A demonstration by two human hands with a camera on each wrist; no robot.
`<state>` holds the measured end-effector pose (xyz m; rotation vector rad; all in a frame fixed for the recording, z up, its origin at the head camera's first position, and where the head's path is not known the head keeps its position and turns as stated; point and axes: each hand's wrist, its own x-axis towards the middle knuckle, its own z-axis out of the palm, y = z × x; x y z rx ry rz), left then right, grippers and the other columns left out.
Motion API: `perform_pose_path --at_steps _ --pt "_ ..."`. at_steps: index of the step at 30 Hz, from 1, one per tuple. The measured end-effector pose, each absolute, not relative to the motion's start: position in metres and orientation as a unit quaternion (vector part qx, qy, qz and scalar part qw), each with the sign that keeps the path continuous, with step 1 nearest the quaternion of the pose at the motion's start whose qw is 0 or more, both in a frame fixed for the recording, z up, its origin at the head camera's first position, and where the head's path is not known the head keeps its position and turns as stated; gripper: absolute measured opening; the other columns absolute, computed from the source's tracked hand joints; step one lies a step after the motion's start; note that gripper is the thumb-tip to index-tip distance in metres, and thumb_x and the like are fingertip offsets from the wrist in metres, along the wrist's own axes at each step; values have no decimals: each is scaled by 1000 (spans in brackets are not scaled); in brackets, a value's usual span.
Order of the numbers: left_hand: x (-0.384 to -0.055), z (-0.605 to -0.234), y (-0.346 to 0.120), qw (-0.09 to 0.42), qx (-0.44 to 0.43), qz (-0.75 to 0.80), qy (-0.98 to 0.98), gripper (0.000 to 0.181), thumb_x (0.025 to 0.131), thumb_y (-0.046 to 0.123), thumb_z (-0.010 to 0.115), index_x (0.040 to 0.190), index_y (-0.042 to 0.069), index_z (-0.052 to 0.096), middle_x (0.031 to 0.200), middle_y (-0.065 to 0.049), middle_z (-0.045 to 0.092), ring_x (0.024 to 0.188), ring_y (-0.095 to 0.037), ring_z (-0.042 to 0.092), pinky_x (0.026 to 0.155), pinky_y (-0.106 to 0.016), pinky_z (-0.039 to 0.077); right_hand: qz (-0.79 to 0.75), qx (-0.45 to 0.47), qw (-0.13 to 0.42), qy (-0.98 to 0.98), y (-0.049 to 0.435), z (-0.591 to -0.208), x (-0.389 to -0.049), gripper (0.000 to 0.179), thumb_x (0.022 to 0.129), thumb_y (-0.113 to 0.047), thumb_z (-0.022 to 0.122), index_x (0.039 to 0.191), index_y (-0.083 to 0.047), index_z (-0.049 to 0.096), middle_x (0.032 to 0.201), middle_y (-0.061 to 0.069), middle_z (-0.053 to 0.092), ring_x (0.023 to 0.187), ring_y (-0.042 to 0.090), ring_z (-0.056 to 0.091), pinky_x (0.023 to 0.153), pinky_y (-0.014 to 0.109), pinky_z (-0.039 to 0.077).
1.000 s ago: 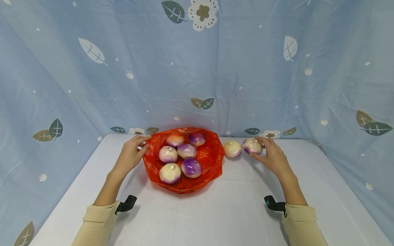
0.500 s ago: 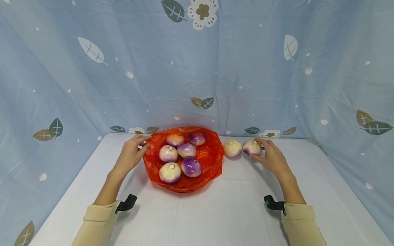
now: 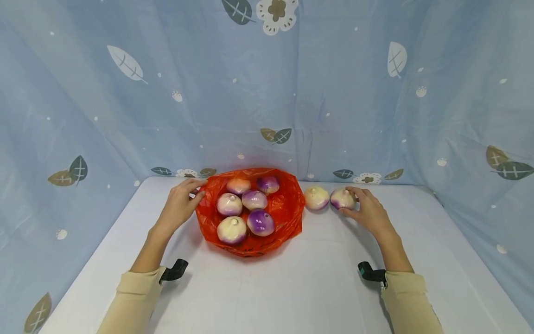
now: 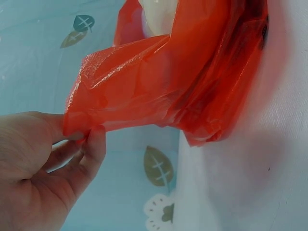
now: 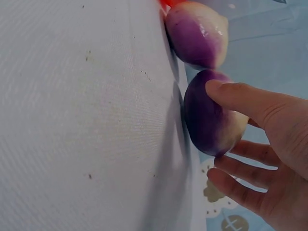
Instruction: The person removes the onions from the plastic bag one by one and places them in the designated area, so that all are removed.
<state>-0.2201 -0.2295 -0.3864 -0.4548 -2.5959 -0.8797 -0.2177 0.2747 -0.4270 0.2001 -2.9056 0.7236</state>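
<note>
My left hand (image 3: 177, 204) pinches the left rim of a red plastic bag (image 3: 288, 208) between thumb and fingers. In the left wrist view the film of the bag (image 4: 144, 91) is drawn out taut toward the fingertips. Several glossy purple-and-white turnips (image 3: 260, 222) lie inside the wide mouth of the bag. To its right, my right hand (image 3: 369, 211) holds another turnip (image 3: 340, 198) by its side. The right wrist view has the thumb over this turnip's purple part (image 5: 207, 115), close above the white surface. One more turnip (image 3: 316, 198) sits between it and the bag.
A white-covered table (image 3: 267, 287) lies under everything. Behind and at both sides hangs a blue curtain (image 3: 200, 93) with leaf and flower prints, meeting the table's back edge just behind the bag. A black wrist camera (image 3: 175, 270) juts inward from each cuff.
The head view has tilted slightly downward, so everything sits a little higher in it. Both hands keep their places on the bag and the turnip.
</note>
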Motion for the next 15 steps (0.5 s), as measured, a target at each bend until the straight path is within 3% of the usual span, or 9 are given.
perform_pose_path --at_steps 15 --pt "-222 -385 -230 169 -164 -321 -917 30 92 1 62 122 -1 67 119 -22 65 90 -35 69 74 -49 61 248 62 49 -966 273 -425 -218 70 85 -27 76 144 -7 43 129 29 51 116 47 55 95 69 42"
